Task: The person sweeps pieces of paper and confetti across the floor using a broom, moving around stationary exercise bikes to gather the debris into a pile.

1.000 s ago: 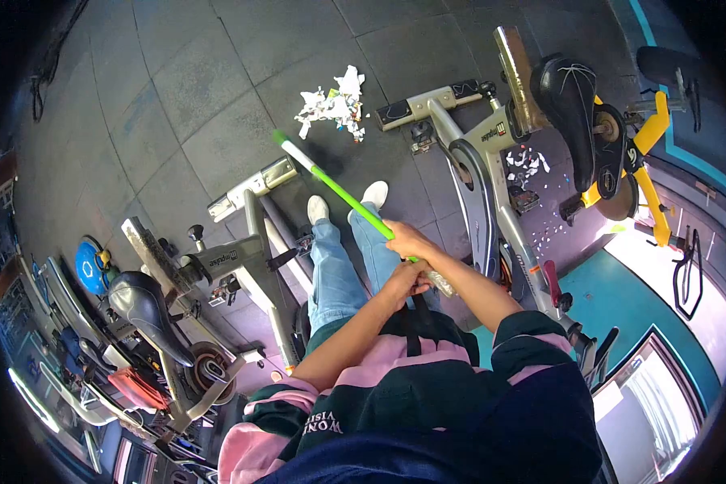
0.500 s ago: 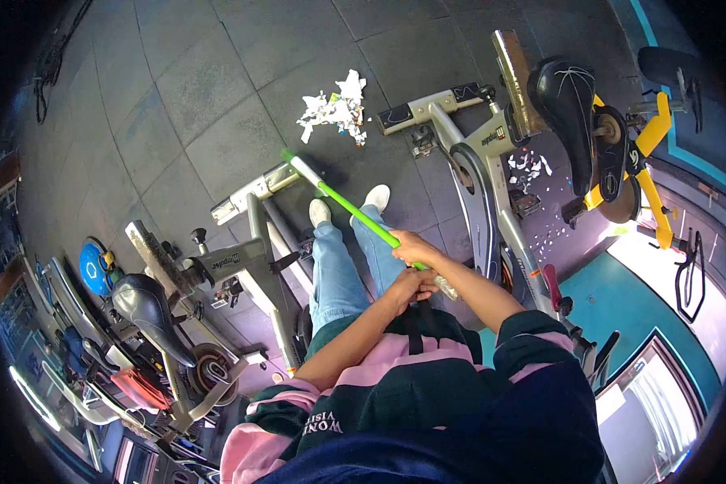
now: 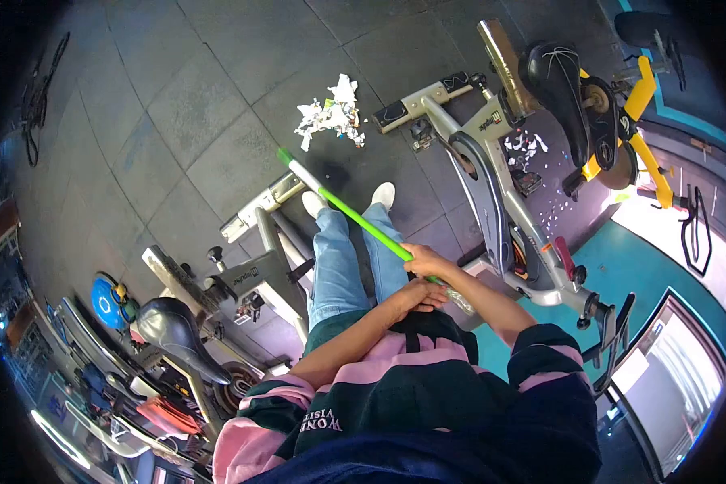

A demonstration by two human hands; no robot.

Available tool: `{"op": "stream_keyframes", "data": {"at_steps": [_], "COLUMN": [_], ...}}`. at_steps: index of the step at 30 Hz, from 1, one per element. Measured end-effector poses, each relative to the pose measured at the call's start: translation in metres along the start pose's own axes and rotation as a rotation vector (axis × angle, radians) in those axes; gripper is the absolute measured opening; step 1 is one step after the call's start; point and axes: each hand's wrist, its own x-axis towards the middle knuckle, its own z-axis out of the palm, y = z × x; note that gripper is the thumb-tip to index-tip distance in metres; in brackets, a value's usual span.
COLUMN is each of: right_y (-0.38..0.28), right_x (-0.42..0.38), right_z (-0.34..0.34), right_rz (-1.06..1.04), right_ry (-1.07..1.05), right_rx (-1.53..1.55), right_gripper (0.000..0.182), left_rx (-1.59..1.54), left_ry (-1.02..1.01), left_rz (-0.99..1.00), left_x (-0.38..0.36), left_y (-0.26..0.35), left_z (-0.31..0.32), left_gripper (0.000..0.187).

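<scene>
My right hand (image 3: 426, 262) is closed around the green handle of a broom (image 3: 363, 223). Lower down, near the handle's plastic-wrapped top end, my left hand (image 3: 418, 297) is curled at the handle; its grip is partly hidden. The broom slants away to the upper left, its white and green lower end (image 3: 294, 165) near the floor, beside the base of an exercise bike. Beyond that end lies a pile of torn white paper and small scraps (image 3: 335, 115) on the dark floor tiles, apart from the broom.
One exercise bike (image 3: 254, 270) stands close on my left, another (image 3: 480, 145) on my right. More paper bits (image 3: 527, 147) are scattered under the right one. A yellow-framed bike (image 3: 641, 145) is further right, and a blue round object (image 3: 109, 300) is at left.
The view has shifted slightly, and my feet stand a little further apart. The broom's lower end has moved slightly left. The paper pile keeps its shape.
</scene>
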Motion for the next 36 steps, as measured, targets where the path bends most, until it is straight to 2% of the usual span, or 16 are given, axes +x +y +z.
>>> {"op": "stream_keyframes", "data": {"at_steps": [2,4,6,8,11,15,17,18,21,22,24,27,31,35,36], "right_y": [-0.013,-0.019,-0.016,-0.018,-0.027,-0.031,-0.029,-0.028,-0.052,-0.054,-0.052,-0.066,-0.061,-0.030,-0.027], "right_x": [0.010,0.028,0.038,0.041,0.030,0.007,0.012,0.020,0.039,0.047,0.061,0.059,0.026,0.024,0.030], "right_z": [0.012,0.026,0.044,0.060,0.069,0.078,0.088,0.090,0.089,0.091,0.099,0.095,0.089,0.099,0.099], "right_rz": [0.080,0.074,0.084,-0.056,-0.099,-0.014,-0.154,-0.040,0.076,0.077,0.042,0.003,-0.016,-0.120,-0.086], "right_ry": [-0.062,-0.045,-0.027,0.299,0.352,0.240,0.182,0.115,0.084,0.082,0.260,0.362,0.329,0.298,0.215], "right_rx": [-0.109,-0.124,-0.146,-0.269,-0.163,-0.053,-0.029,-0.045,-0.022,-0.021,-0.165,-0.154,-0.126,-0.102,-0.136], "right_gripper": [0.051,0.050,0.049,0.053,0.055,0.053,0.051,0.047,0.046,0.046,0.060,0.064,0.066,0.060,0.057], "left_rx": [0.003,-0.019,-0.018,-0.027,0.024,0.125,0.245,0.219,0.170,0.169,0.081,0.040,0.056,0.222,0.209], "left_ry": [0.006,0.128,0.109,0.092,0.066,-0.071,-0.068,-0.039,0.060,0.061,0.081,0.158,0.066,-0.038,-0.040], "left_rz": [-0.030,-0.040,-0.043,-0.021,-0.057,-0.132,-0.186,-0.190,-0.123,-0.125,-0.043,0.022,-0.024,-0.121,-0.119], "left_x": [-0.009,-0.019,-0.031,-0.036,-0.046,-0.067,-0.068,-0.063,-0.055,-0.058,-0.065,-0.074,-0.085,-0.077,-0.073], "left_y": [-0.001,-0.001,0.000,-0.007,-0.010,-0.008,-0.011,-0.017,-0.028,-0.026,-0.021,-0.015,-0.009,-0.016,-0.020], "left_z": [-0.010,-0.021,-0.034,-0.044,-0.053,-0.058,-0.056,-0.060,-0.079,-0.084,-0.091,-0.086,-0.077,-0.070,-0.072], "left_gripper": [0.026,0.025,0.024,0.023,0.026,0.033,0.035,0.034,0.032,0.032,0.027,0.026,0.027,0.032,0.032]}}
